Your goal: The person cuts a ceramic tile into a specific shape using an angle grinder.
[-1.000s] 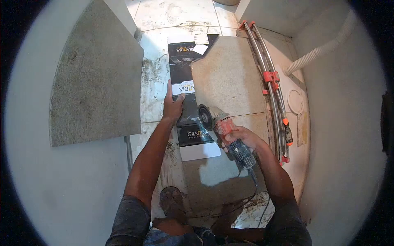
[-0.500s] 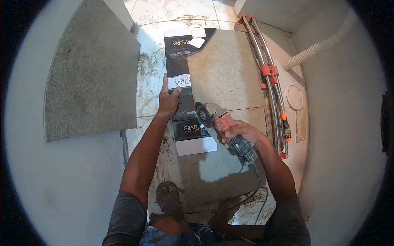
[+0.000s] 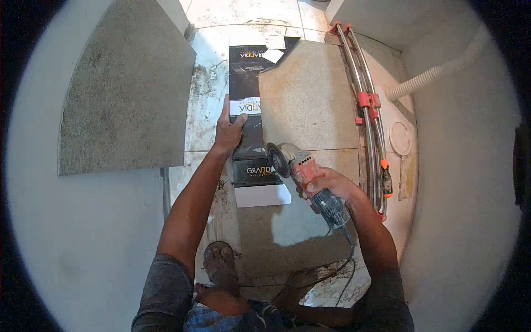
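Note:
A flattened black carton [image 3: 244,86] with "GRANDIA" lettering lies lengthwise along the left part of a grey tile [image 3: 310,94]. My left hand [image 3: 228,134] grips the carton's left edge, thumb over its top and index finger stretched along the side; the other fingers are mostly hidden. In my right hand [image 3: 333,183] is a red and black angle grinder [image 3: 310,171], fingers wrapped round its body. Its dark disc [image 3: 277,160] stands upright at the carton's right edge, close to the white-flapped lower end. Whether the disc spins does not show.
A large curved-edge grey tile piece [image 3: 130,94] leans against the left wall. A tile cutter with metal rails [image 3: 359,72] lies along the right, an orange-and-black screwdriver [image 3: 386,180] beside it. A ribbed pipe [image 3: 423,80] leaves the right wall. The grinder's cord [image 3: 345,265] trails near my feet.
The view has shifted slightly, moving the carton and tile a little right in the picture. Both hands keep their holds, and the grinder stays beside the carton's right edge.

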